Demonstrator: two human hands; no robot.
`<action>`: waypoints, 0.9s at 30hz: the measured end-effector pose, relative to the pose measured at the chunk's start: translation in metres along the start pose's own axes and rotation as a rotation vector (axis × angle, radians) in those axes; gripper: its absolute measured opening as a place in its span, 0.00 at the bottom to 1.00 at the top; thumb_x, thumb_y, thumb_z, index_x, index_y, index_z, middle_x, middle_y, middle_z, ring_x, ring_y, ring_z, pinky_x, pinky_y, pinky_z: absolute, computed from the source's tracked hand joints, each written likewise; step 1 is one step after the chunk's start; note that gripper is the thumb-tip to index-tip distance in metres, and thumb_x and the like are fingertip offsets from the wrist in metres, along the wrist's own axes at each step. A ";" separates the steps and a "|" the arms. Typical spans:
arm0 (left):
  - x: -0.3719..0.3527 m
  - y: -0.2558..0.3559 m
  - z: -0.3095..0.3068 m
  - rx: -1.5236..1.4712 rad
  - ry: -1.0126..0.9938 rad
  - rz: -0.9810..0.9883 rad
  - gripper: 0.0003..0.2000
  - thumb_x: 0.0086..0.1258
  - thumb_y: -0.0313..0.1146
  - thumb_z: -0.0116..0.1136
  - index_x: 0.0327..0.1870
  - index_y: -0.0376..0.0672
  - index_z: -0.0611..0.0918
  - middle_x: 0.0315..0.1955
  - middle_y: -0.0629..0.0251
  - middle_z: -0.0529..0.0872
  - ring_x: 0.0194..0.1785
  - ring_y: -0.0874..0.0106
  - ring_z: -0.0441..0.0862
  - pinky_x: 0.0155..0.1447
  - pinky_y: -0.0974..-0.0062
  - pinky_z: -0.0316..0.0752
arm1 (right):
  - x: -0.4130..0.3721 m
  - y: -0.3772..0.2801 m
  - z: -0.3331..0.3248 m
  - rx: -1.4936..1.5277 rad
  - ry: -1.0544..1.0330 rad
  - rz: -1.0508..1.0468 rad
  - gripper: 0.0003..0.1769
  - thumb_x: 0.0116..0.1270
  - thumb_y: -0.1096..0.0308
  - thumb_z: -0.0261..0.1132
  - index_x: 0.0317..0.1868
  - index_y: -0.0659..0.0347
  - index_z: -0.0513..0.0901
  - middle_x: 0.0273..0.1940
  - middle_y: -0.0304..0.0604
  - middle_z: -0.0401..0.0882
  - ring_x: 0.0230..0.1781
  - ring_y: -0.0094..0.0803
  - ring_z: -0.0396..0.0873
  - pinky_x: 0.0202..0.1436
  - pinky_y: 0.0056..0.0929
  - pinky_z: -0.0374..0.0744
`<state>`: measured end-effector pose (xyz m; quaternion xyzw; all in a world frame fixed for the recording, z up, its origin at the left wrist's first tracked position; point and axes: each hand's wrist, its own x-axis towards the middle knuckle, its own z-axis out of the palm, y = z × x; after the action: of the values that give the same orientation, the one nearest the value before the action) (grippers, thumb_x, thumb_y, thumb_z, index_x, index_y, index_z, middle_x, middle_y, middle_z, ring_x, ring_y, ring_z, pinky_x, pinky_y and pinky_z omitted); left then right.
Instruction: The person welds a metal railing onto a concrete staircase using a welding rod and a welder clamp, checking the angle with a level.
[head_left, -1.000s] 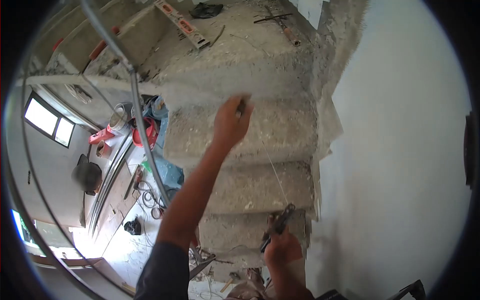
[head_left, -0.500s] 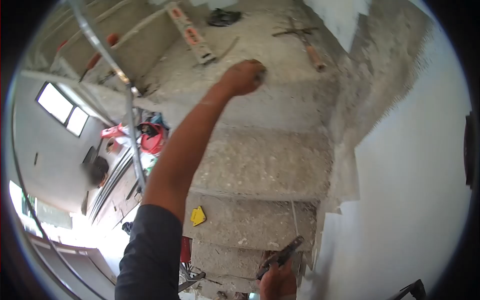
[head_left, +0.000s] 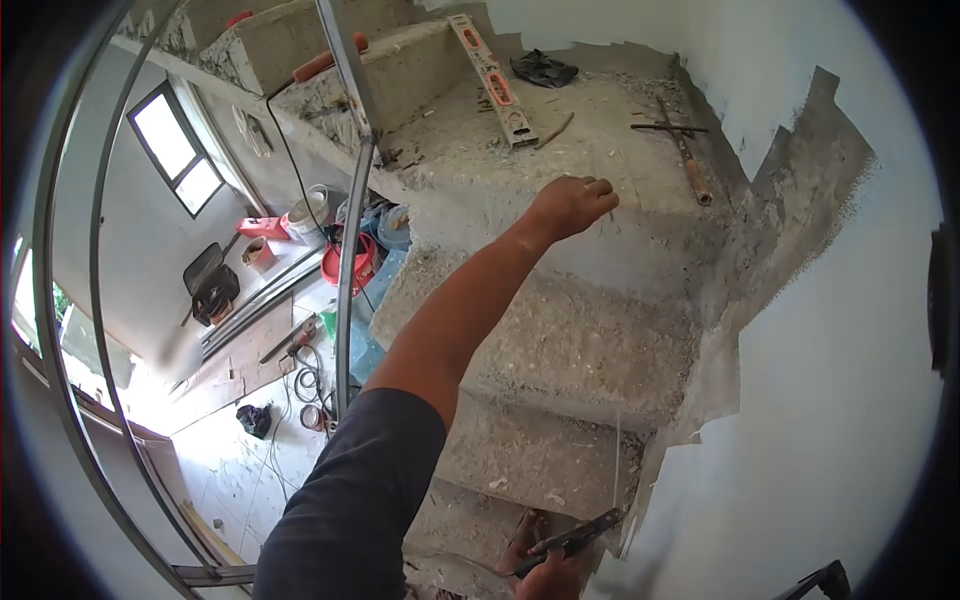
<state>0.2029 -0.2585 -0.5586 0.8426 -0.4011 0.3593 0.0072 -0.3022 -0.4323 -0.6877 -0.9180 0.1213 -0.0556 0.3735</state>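
Observation:
My left hand reaches out over the edge of the upper concrete step. Its fingers are curled closed; whatever may be inside them is hidden. Low in the view, my right hand grips a dark welding electrode holder. From its jaw a thin pale welding rod points upward, close to the wall. Beyond my left hand lie a spirit level with orange-rimmed openings, a crumpled black bag and a cross-shaped metal tool with a brown handle.
A grey metal railing frame stands left of the stairs. Past it, on the floor below, are a red bucket, a black bag and cables. The partly painted wall borders the right side. A foot shows beside the electrode holder.
The view has swung left, so the stairs appear further right and more railing shows. A yellow piece on a lower step is no longer visible. My right hand keeps the electrode holder.

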 end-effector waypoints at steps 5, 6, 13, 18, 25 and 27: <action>-0.008 0.049 -0.114 -0.162 0.477 -0.137 0.03 0.73 0.31 0.60 0.42 0.44 0.81 0.40 0.61 0.90 0.36 0.63 0.89 0.38 0.69 0.83 | -0.042 0.024 0.008 -0.262 0.132 -0.369 0.34 0.66 0.66 0.63 0.71 0.63 0.67 0.64 0.66 0.73 0.63 0.51 0.76 0.64 0.38 0.74; -0.013 0.064 -0.150 -0.152 0.480 -0.127 0.03 0.73 0.31 0.60 0.42 0.44 0.81 0.40 0.61 0.90 0.36 0.63 0.89 0.38 0.69 0.83 | -0.051 0.027 0.014 -0.305 0.171 -0.452 0.33 0.65 0.67 0.64 0.70 0.64 0.68 0.63 0.64 0.75 0.61 0.50 0.78 0.61 0.37 0.77; -0.147 0.228 -0.383 -0.948 0.374 -0.769 0.13 0.83 0.35 0.49 0.59 0.41 0.80 0.34 0.65 0.89 0.36 0.77 0.87 0.38 0.78 0.80 | -0.148 0.026 0.064 0.986 0.199 0.440 0.31 0.69 0.65 0.66 0.66 0.76 0.70 0.62 0.59 0.77 0.60 0.40 0.79 0.57 0.36 0.80; -0.313 0.344 -0.476 -1.103 0.150 -1.287 0.16 0.84 0.36 0.45 0.67 0.46 0.73 0.32 0.65 0.88 0.37 0.76 0.87 0.37 0.78 0.80 | -0.234 -0.016 0.000 0.955 0.220 0.379 0.29 0.68 0.67 0.60 0.66 0.74 0.70 0.54 0.56 0.80 0.52 0.44 0.82 0.57 0.34 0.79; -0.466 0.454 -0.580 -1.397 -0.019 -1.658 0.22 0.82 0.32 0.50 0.73 0.42 0.64 0.48 0.57 0.84 0.45 0.67 0.88 0.45 0.71 0.85 | -0.339 0.076 0.017 0.982 0.202 0.204 0.29 0.65 0.72 0.54 0.68 0.65 0.69 0.40 0.47 0.80 0.33 0.37 0.81 0.35 0.35 0.82; -0.479 0.486 -0.603 -1.535 -0.172 -1.708 0.22 0.79 0.28 0.55 0.70 0.34 0.68 0.49 0.56 0.84 0.47 0.64 0.88 0.53 0.66 0.86 | -0.366 0.083 0.017 1.072 0.232 0.253 0.27 0.66 0.67 0.56 0.66 0.60 0.67 0.29 0.40 0.74 0.20 0.29 0.73 0.21 0.31 0.75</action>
<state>-0.6909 -0.0856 -0.5388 0.6348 0.1884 -0.1603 0.7320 -0.6666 -0.3818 -0.7620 -0.5661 0.2256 -0.1648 0.7755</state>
